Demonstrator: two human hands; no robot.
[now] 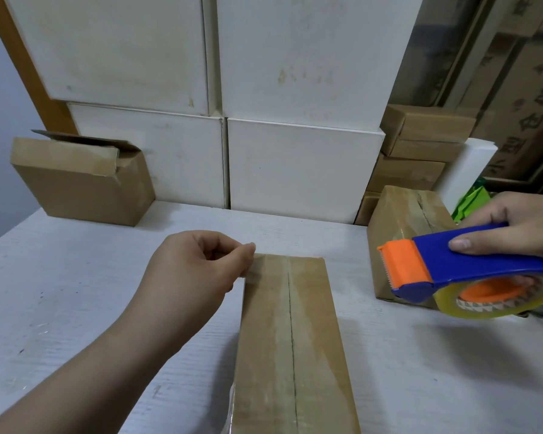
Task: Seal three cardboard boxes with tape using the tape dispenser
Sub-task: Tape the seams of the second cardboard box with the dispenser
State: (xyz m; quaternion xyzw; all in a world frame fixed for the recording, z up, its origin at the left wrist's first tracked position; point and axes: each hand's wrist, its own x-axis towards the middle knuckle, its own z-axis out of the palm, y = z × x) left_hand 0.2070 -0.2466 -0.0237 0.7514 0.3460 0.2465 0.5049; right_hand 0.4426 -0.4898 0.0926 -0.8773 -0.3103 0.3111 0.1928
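Presently the left hand (188, 274) is pinching the far corner of the box (311, 371) at 6 o'clock; the right hand (521, 223) is gripping the tape dispenser (452, 264) at 3 o'clock. Advised: rubbing the tape (276, 308) flat there.

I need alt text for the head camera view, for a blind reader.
A person's left hand pinches the far left corner of a taped cardboard box on a white table, and the right hand holds a blue and orange tape dispenser beside it. An unsealed box stands far left, another taped box at right.
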